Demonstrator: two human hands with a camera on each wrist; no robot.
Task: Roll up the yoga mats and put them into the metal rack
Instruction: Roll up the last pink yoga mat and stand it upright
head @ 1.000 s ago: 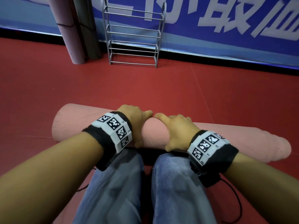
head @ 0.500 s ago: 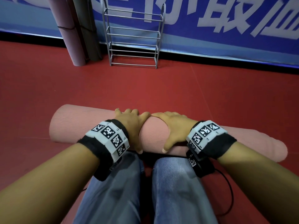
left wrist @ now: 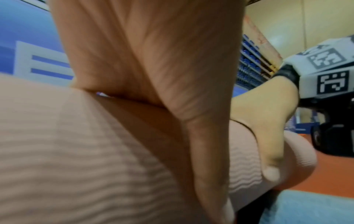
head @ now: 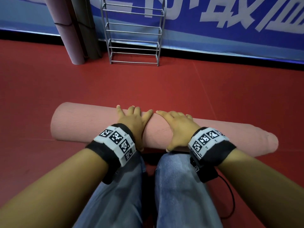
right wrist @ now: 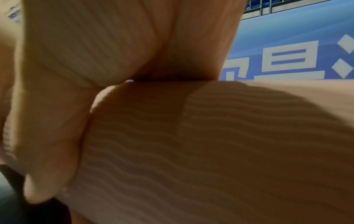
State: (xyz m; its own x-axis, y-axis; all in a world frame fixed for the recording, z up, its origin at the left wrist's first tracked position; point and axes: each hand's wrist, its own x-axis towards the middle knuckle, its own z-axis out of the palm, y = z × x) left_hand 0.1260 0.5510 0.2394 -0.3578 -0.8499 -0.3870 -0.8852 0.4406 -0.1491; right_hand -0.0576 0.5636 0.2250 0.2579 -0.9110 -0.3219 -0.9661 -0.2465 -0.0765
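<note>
The pink mat (head: 92,124) is rolled into a thick ribbed cylinder, lying on its side across the middle of the frame; its right end (head: 266,143) is uneven, with layers telescoped outward. The metal rack (head: 134,38) stands upright at top centre, a silver frame with horizontal bars. Just left of it, two more rolled mats stand on end: a pink one (head: 69,40) and a grey one (head: 87,33).

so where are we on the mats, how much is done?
Done: pink mat is fully rolled on the red floor. In hand: left hand and right hand press on its middle. Left: lifting it into the metal rack, which is empty. Two rolled mats lean on the wall beside it.
</note>
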